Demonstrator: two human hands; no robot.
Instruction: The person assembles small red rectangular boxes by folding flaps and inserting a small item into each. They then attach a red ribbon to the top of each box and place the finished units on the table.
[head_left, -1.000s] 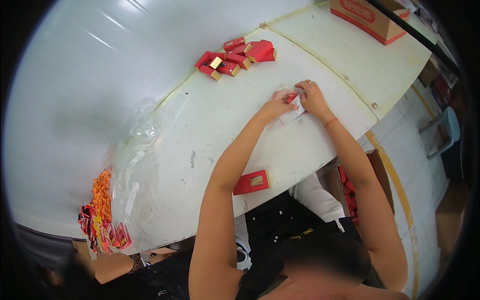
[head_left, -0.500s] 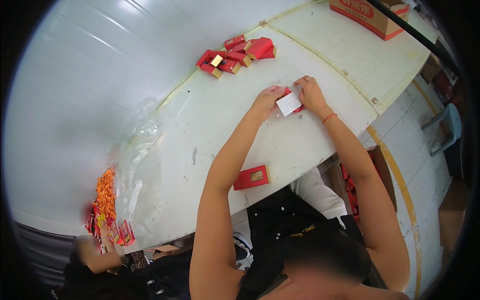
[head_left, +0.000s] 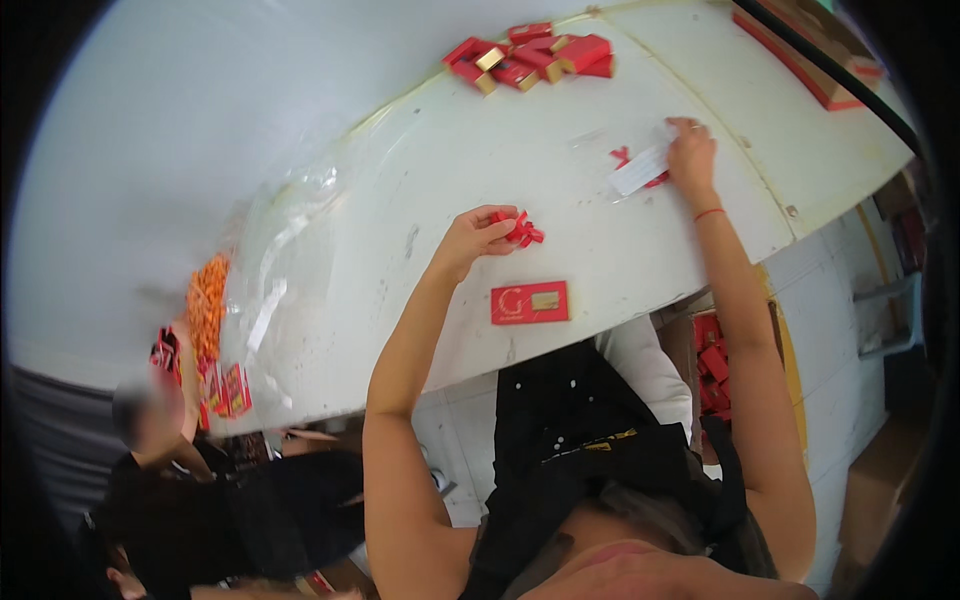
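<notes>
My left hand point(head_left: 476, 240) is closed on a small bunch of red ribbon bows point(head_left: 523, 231), held low over the white table. A red box point(head_left: 529, 302) with a gold window lies flat just nearer to me. Farther right, my right hand point(head_left: 693, 163) is curled at the edge of a clear plastic bag point(head_left: 622, 190), its fingertips pinching the side. On the bag rests a white sheet point(head_left: 642, 171), with more red ribbon bows point(head_left: 621, 158) showing around it. The exact grip of the right fingertips is partly hidden.
Several red and gold boxes point(head_left: 535, 60) lie heaped at the table's far edge. Clear plastic sheeting point(head_left: 270, 310) spreads on the left, beside orange packets point(head_left: 207, 300) and a co-worker point(head_left: 180, 450). A carton point(head_left: 820, 60) stands far right; another with red boxes point(head_left: 712, 365) is below the table.
My hands have moved apart: the left came nearer and leftward with red bows, while the right went farther right with the bag. The view has shifted, and the red box now lies window up.
</notes>
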